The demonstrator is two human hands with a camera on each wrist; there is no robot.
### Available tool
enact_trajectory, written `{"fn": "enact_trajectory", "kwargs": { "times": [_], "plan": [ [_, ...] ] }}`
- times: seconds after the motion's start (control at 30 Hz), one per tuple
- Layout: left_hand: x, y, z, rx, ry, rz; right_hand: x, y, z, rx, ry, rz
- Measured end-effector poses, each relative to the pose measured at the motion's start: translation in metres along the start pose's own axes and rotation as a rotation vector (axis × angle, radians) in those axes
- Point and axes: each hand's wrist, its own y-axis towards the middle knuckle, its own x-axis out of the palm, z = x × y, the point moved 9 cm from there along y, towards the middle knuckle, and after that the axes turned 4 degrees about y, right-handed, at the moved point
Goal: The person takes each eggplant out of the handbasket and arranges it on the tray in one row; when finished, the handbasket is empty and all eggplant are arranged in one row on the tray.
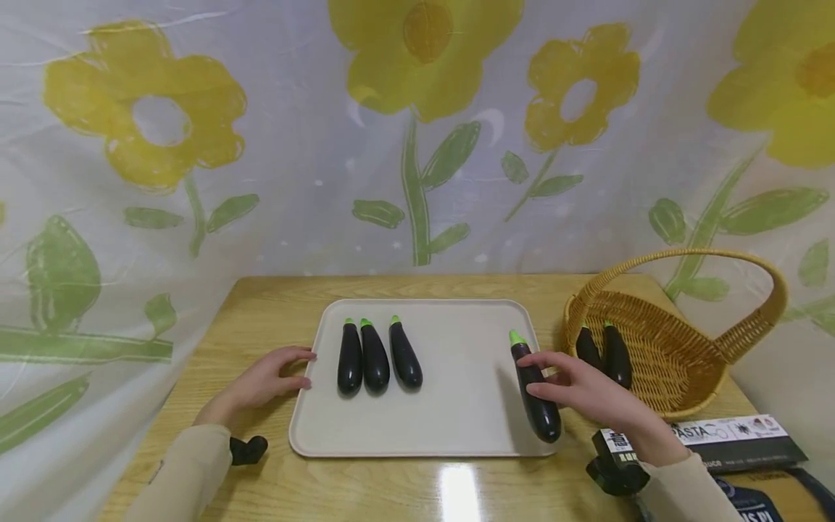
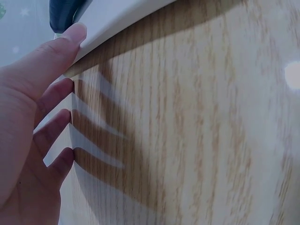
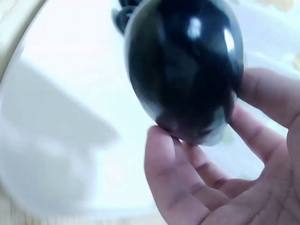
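My right hand [image 1: 574, 384] grips a dark eggplant [image 1: 536, 397] with a green tip above the right end of a white tray [image 1: 457, 428]. In the right wrist view, fingers and thumb pinch this eggplant [image 3: 183, 70] around its sides, and its shadow falls on the tray. Three more eggplants lie on the tray's left half: one eggplant [image 1: 349, 359], a second eggplant [image 1: 375, 359] close beside it, and a third eggplant [image 1: 406, 355] slightly apart. My left hand [image 1: 270, 377] is at the tray's left edge, fingers extended; the left wrist view shows its thumb against the rim.
A wicker basket [image 1: 659, 355] with a tall handle stands right of the tray, with two eggplants [image 1: 616, 355] inside. In front of it lie a pasta box [image 1: 737, 442] and other packages, partly under the right arm. A flowered cloth [image 1: 293, 181] hangs behind the wooden table [image 1: 365, 489].
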Motion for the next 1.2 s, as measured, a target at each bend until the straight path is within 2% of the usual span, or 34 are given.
{"fn": "enact_trajectory", "kwargs": {
  "times": [0.27, 0.47, 0.63, 0.9, 1.2],
  "plan": [
    [-0.002, 0.003, 0.005, 0.052, -0.025, 0.012, 0.030, 0.065, 0.004, -0.018, -0.023, 0.001],
    [-0.001, 0.001, 0.002, 0.041, -0.013, 0.005, 0.053, 0.111, -0.005, -0.114, -0.169, -0.019],
    [0.000, 0.000, 0.002, 0.041, -0.016, 0.008, 0.068, 0.139, -0.015, -0.162, -0.255, -0.025],
    [-0.002, 0.001, 0.004, 0.030, -0.006, 0.009, 0.080, 0.168, -0.016, -0.145, -0.333, 0.006],
    [0.000, 0.000, 0.003, 0.029, 0.004, 0.005, 0.089, 0.179, -0.026, -0.154, -0.367, 0.023]
  ]
}}
